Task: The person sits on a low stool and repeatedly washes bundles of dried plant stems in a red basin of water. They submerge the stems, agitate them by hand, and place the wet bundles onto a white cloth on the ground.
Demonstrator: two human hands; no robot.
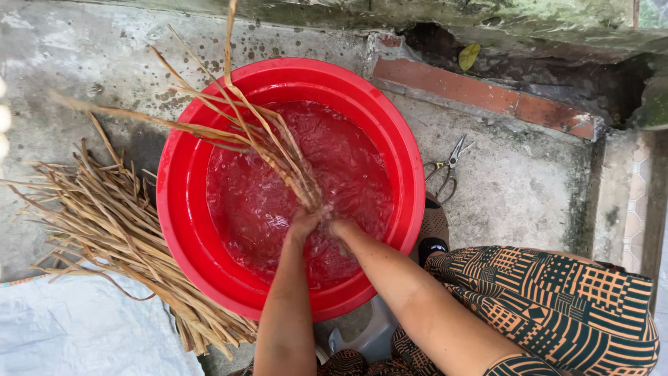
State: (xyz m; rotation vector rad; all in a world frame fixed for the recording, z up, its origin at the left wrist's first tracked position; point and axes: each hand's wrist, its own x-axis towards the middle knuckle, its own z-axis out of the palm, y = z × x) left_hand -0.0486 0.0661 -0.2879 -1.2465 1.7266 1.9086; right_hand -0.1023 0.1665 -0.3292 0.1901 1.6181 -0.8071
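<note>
A big red plastic basin [188, 230] full of churning water stands on the concrete floor. My left hand [303, 224] and my right hand [341, 228] are both down in the water near the middle, close together. They grip the wet lower end of a bunch of dry tan reed stalks [240, 125]. The stalks slant up and left out of the basin, over its far-left rim. The splashing water partly hides my fingers.
A large pile of the same dry stalks [104, 223] lies left of the basin, partly on a white sack [76, 334]. Metal scissors [449, 167] rest on the concrete to the right. Bricks [487, 94] and a drain gap run along the back. My patterned trouser leg [557, 292] is at lower right.
</note>
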